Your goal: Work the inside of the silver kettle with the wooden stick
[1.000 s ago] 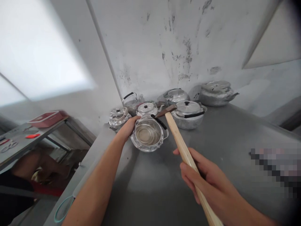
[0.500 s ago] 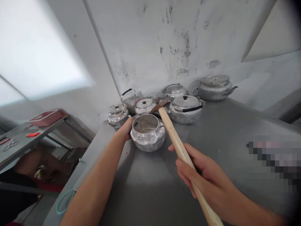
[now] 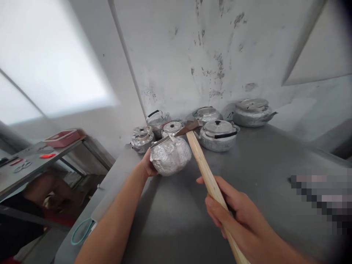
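Note:
My left hand (image 3: 149, 165) is closed on the left side of a dented, lidless aluminium kettle (image 3: 172, 157). The kettle is tilted, its mouth facing away and its crumpled side toward me. In my right hand (image 3: 233, 211) is the long pale wooden handle of a hammer (image 3: 203, 159). The hammer's rusty head (image 3: 189, 128) is level with the kettle's rim, at its upper right; whether they touch I cannot tell. My left fingers are partly hidden behind the kettle.
Several dented kettles stand behind, among them a lidded one (image 3: 218, 135) and a large one (image 3: 251, 113) by the wall. At left, a side table (image 3: 33, 158) carries a pink basket (image 3: 62, 138) and scissors (image 3: 22, 167). A person's leg (image 3: 41, 187) shows beneath.
My left hand has tipped the kettle away from me, so its open mouth is now out of sight. The hammer stays in my right hand at nearly the same angle.

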`<control>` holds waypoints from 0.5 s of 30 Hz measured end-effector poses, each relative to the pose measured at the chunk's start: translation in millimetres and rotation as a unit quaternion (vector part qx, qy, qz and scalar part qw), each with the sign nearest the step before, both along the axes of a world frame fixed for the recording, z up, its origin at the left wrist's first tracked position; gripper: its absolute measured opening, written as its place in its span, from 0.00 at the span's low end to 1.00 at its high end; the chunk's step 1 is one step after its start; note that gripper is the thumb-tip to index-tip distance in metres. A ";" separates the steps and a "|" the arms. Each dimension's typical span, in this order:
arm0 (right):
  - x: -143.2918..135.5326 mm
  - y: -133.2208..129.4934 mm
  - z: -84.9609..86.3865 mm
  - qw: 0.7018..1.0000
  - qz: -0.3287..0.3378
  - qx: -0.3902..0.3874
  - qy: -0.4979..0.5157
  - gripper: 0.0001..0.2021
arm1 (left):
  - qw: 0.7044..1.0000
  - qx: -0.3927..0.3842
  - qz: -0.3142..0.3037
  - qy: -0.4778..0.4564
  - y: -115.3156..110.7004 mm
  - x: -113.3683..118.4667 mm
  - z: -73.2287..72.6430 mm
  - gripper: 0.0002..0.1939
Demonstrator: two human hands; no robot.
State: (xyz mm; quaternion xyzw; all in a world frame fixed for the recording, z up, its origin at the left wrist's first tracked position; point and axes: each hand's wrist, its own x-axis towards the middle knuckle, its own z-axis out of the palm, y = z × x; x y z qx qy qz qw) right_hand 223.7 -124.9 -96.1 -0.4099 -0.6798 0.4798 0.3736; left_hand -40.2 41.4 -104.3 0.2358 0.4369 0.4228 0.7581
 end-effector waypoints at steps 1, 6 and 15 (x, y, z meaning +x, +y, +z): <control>0.4 0.9 -0.7 1.000 0.005 0.012 -0.011 0.21 | 1.000 -0.007 0.004 0.005 1.1 -1.2 -1.5 0.23; 2.7 5.2 -2.4 0.999 0.010 0.026 -0.033 0.20 | 0.999 -0.014 0.026 0.032 7.4 -6.2 -3.1 0.23; 9.8 5.6 7.9 0.999 0.008 0.014 -0.046 0.19 | 0.999 0.004 0.034 0.022 11.5 -15.3 -3.7 0.23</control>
